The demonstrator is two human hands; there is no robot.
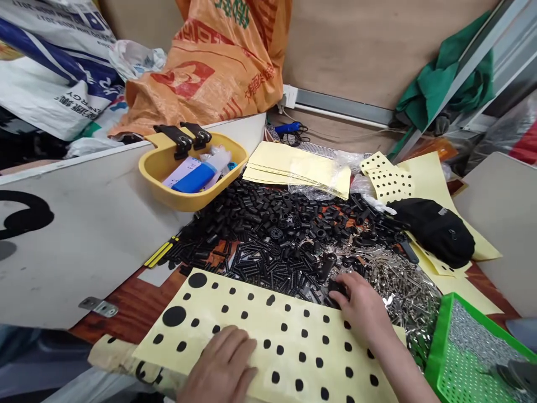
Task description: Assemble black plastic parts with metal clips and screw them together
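My left hand [222, 366] lies flat, fingers stretched, on a yellow sheet with black dots [260, 330] at the near edge. My right hand [363, 308] rests at the sheet's far edge, its fingers curled on a small black plastic part [337, 287]. Just beyond lies a wide heap of black plastic tubes [268, 235]. To the right of that hand spreads a pile of small silver metal pieces [398, 280].
A yellow tub [161, 168] with clips, a blue bottle and packets sits behind the heap. Yellow paper sheets [293, 165], a black pouch [436, 229], a green basket [444, 347] of metal parts, grey boards and woven sacks [218, 61] surround the work area.
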